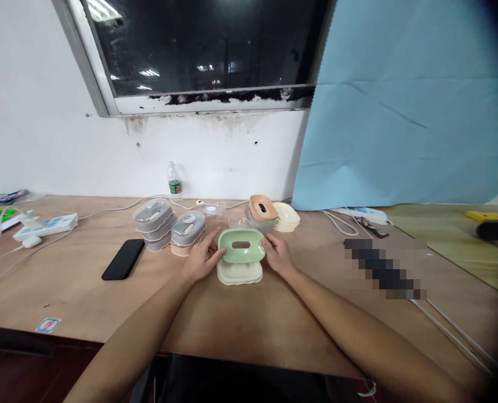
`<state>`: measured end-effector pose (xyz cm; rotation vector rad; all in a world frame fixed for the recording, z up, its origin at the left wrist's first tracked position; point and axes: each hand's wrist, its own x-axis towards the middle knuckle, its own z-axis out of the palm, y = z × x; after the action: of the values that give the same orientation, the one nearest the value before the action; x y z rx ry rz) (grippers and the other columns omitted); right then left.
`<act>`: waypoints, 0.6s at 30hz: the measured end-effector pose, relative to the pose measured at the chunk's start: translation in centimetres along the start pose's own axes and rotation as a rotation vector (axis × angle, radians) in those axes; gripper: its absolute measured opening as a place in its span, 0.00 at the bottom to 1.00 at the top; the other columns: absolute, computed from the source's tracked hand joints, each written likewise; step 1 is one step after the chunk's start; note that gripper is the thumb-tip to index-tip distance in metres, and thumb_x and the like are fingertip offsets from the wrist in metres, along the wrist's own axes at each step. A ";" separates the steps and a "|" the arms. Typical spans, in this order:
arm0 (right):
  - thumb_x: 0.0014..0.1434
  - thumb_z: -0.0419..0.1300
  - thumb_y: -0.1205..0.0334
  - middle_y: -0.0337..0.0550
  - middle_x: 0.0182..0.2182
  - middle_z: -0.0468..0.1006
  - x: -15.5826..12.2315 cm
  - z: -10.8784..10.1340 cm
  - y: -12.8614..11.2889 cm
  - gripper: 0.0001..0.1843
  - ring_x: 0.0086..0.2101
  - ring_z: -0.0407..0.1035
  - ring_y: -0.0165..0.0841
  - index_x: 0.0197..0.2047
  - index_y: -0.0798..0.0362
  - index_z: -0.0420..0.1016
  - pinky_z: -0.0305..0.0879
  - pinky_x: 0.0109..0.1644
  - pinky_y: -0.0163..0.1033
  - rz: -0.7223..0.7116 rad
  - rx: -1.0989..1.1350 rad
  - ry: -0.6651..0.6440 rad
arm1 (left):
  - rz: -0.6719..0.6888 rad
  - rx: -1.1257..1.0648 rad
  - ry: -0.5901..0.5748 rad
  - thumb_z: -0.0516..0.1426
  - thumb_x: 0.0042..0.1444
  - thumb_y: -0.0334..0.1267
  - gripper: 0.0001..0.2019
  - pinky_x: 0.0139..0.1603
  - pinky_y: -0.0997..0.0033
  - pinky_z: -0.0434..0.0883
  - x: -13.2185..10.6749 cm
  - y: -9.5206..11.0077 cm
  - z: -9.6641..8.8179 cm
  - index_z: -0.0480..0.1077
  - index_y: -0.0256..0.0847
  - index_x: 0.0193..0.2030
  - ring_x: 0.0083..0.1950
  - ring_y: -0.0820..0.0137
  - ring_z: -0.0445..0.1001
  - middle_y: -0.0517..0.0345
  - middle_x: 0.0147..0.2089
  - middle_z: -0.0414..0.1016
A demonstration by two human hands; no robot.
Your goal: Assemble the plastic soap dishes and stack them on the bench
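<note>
Between my hands lies a pale green oval plastic lid (241, 246) with an oblong slot at its centre. My left hand (203, 257) presses its fingertips against the lid's left edge, and my right hand (277, 253) grips the right edge. The lid rests tilted on a cream scalloped plastic tray (239, 273), which shows just in front of it. Behind the lid stands a stack topped by an orange oval lid (262, 207), with a pile of cream trays (286, 217) to its right.
Two stacks of grey lidded containers (154, 223) stand left of my hands. A black smartphone (123, 259), a white power strip (45, 227) and white cables lie on the wooden table (85, 296). A plastic water bottle (174, 180) stands against the wall.
</note>
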<state>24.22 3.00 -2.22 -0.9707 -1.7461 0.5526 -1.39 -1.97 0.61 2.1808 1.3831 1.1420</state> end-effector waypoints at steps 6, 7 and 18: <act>0.61 0.48 0.42 0.34 0.16 0.56 1.1 -0.9 1.1 0.28 0.20 0.53 0.26 0.17 0.53 0.55 0.44 0.24 0.33 -0.014 -0.186 -0.385 | -0.057 0.028 -0.135 0.49 0.61 0.53 0.26 0.30 0.74 0.63 0.1 0.2 0.0 0.63 0.39 0.60 0.27 0.72 0.68 0.62 0.26 0.70; 0.60 0.48 0.42 0.33 0.15 0.55 1.1 -0.9 1.2 0.29 0.20 0.53 0.25 0.17 0.53 0.55 0.43 0.24 0.33 -0.023 -0.238 -0.459 | -0.077 0.055 -0.180 0.49 0.61 0.54 0.25 0.30 0.74 0.63 0.2 0.2 0.0 0.66 0.39 0.56 0.28 0.71 0.68 0.61 0.27 0.71; 0.62 0.50 0.47 0.36 0.22 0.72 1.2 -0.1 0.9 0.19 0.24 0.63 0.29 0.33 0.53 0.74 0.55 0.30 0.33 0.009 -0.326 -0.282 | -0.069 0.251 -0.343 0.47 0.62 0.50 0.18 0.37 0.68 0.67 0.3 -0.1 0.5 0.72 0.42 0.46 0.39 0.64 0.74 0.54 0.39 0.77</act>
<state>24.39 4.47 -2.19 -1.1703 -2.1307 0.4325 -1.02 -1.60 0.39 2.3380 1.4930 0.5573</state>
